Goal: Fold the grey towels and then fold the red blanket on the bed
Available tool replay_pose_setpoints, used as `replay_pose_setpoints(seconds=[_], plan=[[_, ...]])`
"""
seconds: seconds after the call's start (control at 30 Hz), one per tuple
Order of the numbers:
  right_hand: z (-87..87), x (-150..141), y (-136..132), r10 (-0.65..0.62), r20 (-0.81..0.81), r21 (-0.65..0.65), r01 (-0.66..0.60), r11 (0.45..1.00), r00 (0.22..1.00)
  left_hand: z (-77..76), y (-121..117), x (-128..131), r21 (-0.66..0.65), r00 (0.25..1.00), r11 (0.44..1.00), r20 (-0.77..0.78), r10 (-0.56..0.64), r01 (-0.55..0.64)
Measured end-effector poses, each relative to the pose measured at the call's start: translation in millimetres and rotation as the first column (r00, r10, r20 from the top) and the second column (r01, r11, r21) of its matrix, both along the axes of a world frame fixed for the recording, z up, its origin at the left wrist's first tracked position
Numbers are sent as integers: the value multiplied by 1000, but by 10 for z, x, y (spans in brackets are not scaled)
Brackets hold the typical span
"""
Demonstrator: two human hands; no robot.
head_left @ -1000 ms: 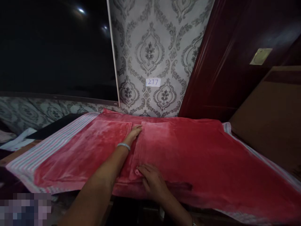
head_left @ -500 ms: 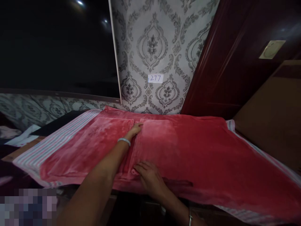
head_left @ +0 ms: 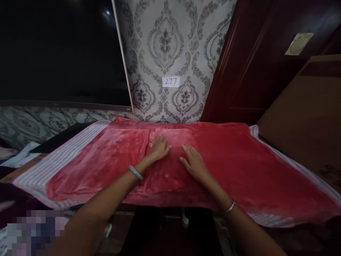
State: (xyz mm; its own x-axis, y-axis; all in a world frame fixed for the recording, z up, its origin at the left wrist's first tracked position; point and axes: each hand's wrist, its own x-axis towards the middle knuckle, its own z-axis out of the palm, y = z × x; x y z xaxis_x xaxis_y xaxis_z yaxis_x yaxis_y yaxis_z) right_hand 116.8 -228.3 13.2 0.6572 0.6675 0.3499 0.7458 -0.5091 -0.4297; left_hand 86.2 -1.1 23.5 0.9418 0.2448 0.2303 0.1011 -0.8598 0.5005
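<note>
A pink-red plush cloth [head_left: 234,167] lies spread over a table, with a folded panel [head_left: 106,156] on its left half and a narrower folded strip [head_left: 170,170] in the middle. My left hand [head_left: 159,147] rests flat and open on the strip near its far end, fingers spread. My right hand [head_left: 194,161] lies flat and open on the cloth just to the right of it, fingers stretched forward. Each wrist wears a bangle.
A striped sheet [head_left: 61,153] shows under the cloth at the left and right edges. Patterned wallpaper with a label reading 277 [head_left: 170,81] stands behind. There is a dark screen [head_left: 58,53] at the left, a dark red door [head_left: 261,60] and a brown box [head_left: 306,117] at the right.
My right hand left the near edge of the folded strip and moved forward onto the cloth beside my left hand. My left hand shifted slightly right and spread flat.
</note>
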Motion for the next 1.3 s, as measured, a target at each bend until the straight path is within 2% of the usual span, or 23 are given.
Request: replay_pose_setpoints(seconds=[0.07, 0.13, 0.2, 0.3, 0.5, 0.67, 0.83, 0.93, 1.03, 1.17, 1.3], plan=[[-125, 65, -49, -74, 55, -213, 84, 974, 996, -137, -89, -138, 214, 993, 977, -117, 5, 20], [-270, 34, -82, -76, 88, -346, 102, 933, 993, -272, -131, -238, 325, 983, 945, -181, 27, 33], [-373, -26, -99, -66, 110, -390, 104, 915, 992, -368, -140, -287, 383, 981, 923, -189, 41, 35], [-405, -74, -99, -74, 119, -399, 116, 910, 990, -410, -132, -292, 408, 982, 913, -180, 50, 29], [-362, -60, -93, -80, 110, -400, 118, 909, 991, -346, -150, -298, 406, 980, 913, -189, 55, 27], [-388, -58, -115, -68, 108, -387, 105, 916, 992, -343, -173, -327, 410, 985, 912, -145, 93, -26], [-378, -46, -135, -60, 105, -390, 97, 916, 993, -274, -104, -357, 299, 972, 954, -226, 64, 7], [-375, -35, -140, -61, 105, -403, 98, 910, 993, -242, -35, -521, 222, 969, 975, -243, 45, 10], [-383, -27, -137, -68, 100, -418, 103, 902, 993, -261, -27, -821, 156, 982, 987, -175, 68, -41], [-388, -31, -115, -76, 88, -434, 107, 895, 993, -304, -157, -1189, 117, 988, 986, -91, 126, -115], [-371, -57, -89, -91, 84, -450, 119, 885, 992, -336, -297, -1284, 115, 983, 979, -45, 176, -170]])
